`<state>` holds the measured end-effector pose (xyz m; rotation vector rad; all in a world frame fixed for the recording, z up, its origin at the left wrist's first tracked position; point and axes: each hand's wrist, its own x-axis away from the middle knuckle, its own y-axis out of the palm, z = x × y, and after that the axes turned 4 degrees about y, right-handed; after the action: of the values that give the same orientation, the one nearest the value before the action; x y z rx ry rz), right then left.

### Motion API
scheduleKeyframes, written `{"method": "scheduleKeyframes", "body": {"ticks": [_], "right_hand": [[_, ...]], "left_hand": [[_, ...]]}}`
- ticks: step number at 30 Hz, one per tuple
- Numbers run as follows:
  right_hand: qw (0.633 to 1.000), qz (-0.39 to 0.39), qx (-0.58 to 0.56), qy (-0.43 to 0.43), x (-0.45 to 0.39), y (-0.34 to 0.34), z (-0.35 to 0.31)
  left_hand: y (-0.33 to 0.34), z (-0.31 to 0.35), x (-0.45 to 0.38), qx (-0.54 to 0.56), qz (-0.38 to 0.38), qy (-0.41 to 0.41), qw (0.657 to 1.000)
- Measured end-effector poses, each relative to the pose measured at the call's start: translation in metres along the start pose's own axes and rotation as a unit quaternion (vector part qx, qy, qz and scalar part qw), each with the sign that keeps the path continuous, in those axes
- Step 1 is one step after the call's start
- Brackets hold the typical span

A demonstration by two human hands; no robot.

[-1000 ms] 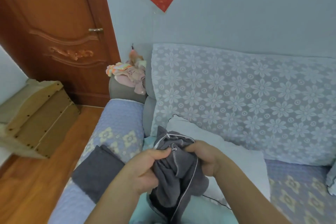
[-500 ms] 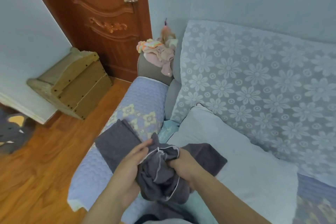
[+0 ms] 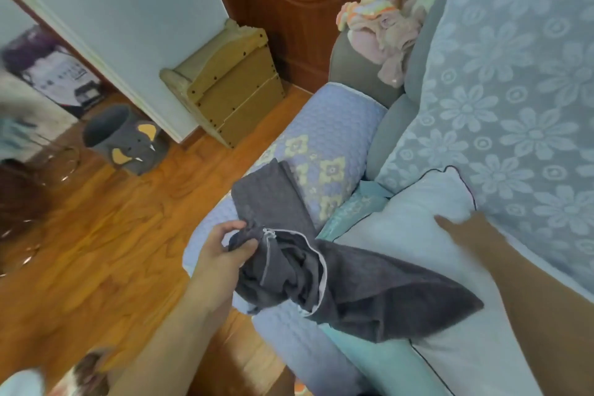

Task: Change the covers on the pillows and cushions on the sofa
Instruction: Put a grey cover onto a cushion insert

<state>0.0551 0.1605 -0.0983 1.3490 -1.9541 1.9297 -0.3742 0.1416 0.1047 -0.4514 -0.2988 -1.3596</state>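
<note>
A dark grey zippered cushion cover [image 3: 353, 286] lies bunched across the sofa armrest and a bare white pillow [image 3: 405, 235]. My left hand [image 3: 225, 251] pinches the cover's zip end between thumb and fingers. On the white pillow rests my right hand [image 3: 463, 231], fingers stretched flat and apart from the cover. A second folded dark grey cover [image 3: 270, 199] lies on the armrest [image 3: 334, 138]. A teal cushion [image 3: 356, 206] peeks out between armrest and pillow.
The sofa back wears a pale floral lace throw [image 3: 514, 106]. Pink clothes [image 3: 385, 29] are heaped on the armrest's far end. A wooden stool [image 3: 228, 87], a grey elephant bin [image 3: 125, 138] and a brown door [image 3: 299, 10] stand left on the wood floor.
My right hand let go of the grey cover and moved right onto the white pillow. The cover spread out over the pillow. My view swung down and left.
</note>
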Motion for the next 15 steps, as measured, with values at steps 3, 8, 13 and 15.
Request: {"method": "scheduleKeyframes", "body": {"ticks": [3, 8, 13, 15], "right_hand": [[0.995, 0.042, -0.039, -0.081, 0.034, 0.005, -0.004], [0.981, 0.156, -0.034, -0.111, 0.119, -0.024, 0.017], [0.931, 0.298, -0.095, -0.187, 0.185, -0.086, 0.045], [0.895, 0.309, -0.175, -0.271, 0.224, -0.117, 0.052]], "left_hand": [[-0.001, 0.004, 0.004, 0.062, 0.088, 0.076, 0.991], [-0.012, 0.067, 0.007, 0.173, 0.212, 0.179, 0.945], [0.011, 0.118, 0.02, 0.123, 0.099, 0.27, 0.95], [0.026, 0.12, 0.031, 0.074, 0.007, 0.264, 0.962]]}}
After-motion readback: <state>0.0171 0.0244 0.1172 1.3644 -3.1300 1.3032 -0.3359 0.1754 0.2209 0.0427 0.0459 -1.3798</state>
